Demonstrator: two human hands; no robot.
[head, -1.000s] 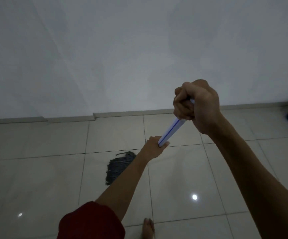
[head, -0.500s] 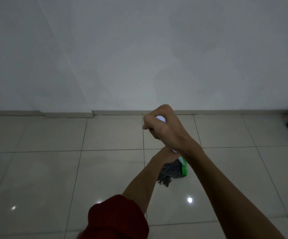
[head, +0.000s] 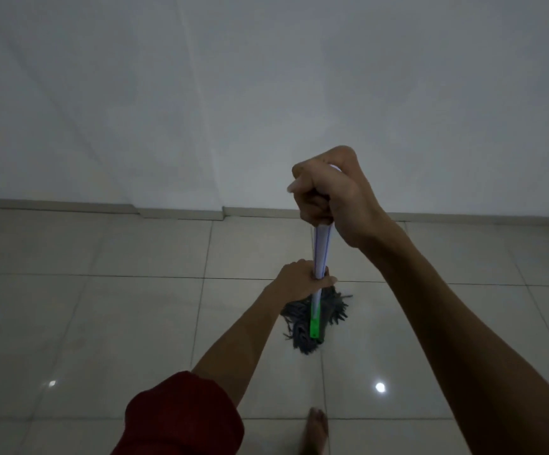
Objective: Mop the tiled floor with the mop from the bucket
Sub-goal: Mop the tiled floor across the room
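I hold a mop with a white handle (head: 321,247) marked by thin blue lines. My right hand (head: 329,195) grips the handle's top end, fingers curled round it. My left hand (head: 299,280) grips the handle lower down, just above the mop head. The grey string mop head (head: 302,326) with a green clamp (head: 314,329) lies spread on the glossy beige tiled floor (head: 119,323), straight ahead of me and about one tile short of the wall. No bucket is in view.
A plain white wall (head: 266,93) with a low skirting (head: 174,213) stands one tile row beyond the mop. My bare foot (head: 316,428) is on the floor at the bottom edge. Ceiling lights reflect in the tiles.
The mop head has swept from the left to the right across the tiles. The handle has come more upright and both hands moved rightward with it; the blue object at the far right left view.
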